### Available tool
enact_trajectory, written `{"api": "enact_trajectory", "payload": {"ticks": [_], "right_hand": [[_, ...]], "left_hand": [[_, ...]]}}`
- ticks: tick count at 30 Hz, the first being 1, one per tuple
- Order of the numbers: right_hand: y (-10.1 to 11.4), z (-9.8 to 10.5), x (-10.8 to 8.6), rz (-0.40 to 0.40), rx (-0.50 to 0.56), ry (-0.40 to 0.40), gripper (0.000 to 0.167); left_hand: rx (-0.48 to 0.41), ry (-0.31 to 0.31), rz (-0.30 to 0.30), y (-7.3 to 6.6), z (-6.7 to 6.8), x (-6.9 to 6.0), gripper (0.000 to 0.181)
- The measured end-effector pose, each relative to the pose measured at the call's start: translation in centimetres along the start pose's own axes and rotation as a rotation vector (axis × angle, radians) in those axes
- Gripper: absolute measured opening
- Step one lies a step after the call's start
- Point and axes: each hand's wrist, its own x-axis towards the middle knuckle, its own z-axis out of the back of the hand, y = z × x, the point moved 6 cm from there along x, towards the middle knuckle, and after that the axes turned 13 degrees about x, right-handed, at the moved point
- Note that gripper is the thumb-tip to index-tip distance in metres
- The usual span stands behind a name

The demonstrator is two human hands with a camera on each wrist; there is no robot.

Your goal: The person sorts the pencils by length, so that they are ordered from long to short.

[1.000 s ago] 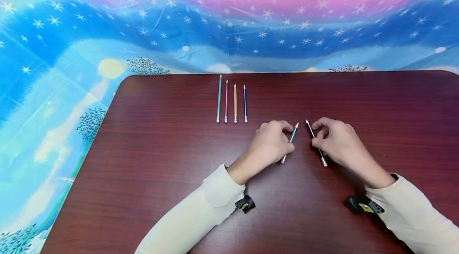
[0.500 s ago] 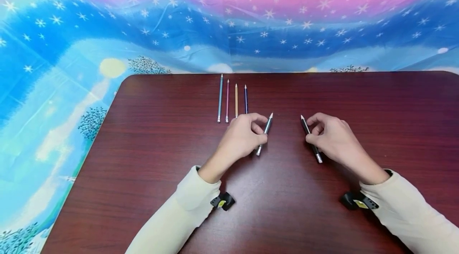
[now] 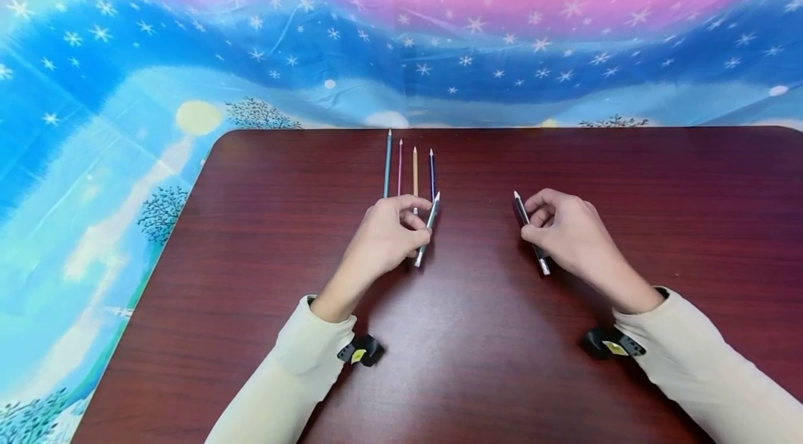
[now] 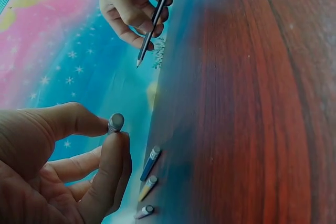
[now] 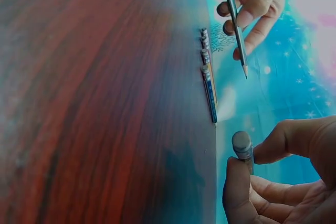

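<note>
My left hand (image 3: 376,235) pinches a teal pencil (image 3: 435,205) between thumb and fingers, tip pointing away and eraser end toward me. In the right wrist view that pencil (image 5: 239,38) is up off the tabletop. My right hand (image 3: 574,231) pinches a black pencil (image 3: 520,207), tilted with its tip to the upper left; the left wrist view shows this pencil (image 4: 152,24) raised too. Behind the left hand lie a blue pencil (image 3: 387,165), a pink pencil (image 3: 400,165), a yellow pencil (image 3: 415,169) and a dark blue pencil (image 3: 432,169) in a row. The hand covers their lower ends in the head view.
The dark red wooden table (image 3: 659,207) spreads under both hands. Past its far edge hangs a pink and blue cloth (image 3: 401,47) with snowflakes. Each sleeve carries a small black device, one at the left wrist (image 3: 362,351) and one at the right (image 3: 611,344).
My left hand has carried the teal pencil leftward to the front of the row. My right hand has moved slightly left and away from me with the black pencil.
</note>
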Motion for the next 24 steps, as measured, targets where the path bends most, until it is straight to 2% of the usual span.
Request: {"api": "enact_trajectory", "payload": {"ticks": [13,18,24], "right_hand": [[1.4,-1.4,1.6,0.007,0.132,0.035,0.028],[1.8,-2.2,2.5,0.004,0.182,0.054,0.033],[2.4,-2.9,3.9,0.019,0.209,0.038,0.035]], "left_hand": [[-0.047,-0.004,0.032,1.3,1.1,0.2,0.043],[-0.058,-0.009,0.020,1.3,1.5,0.3,0.045],[-0.059,-0.011,0.020,1.2,1.7,0.2,0.046]]}}
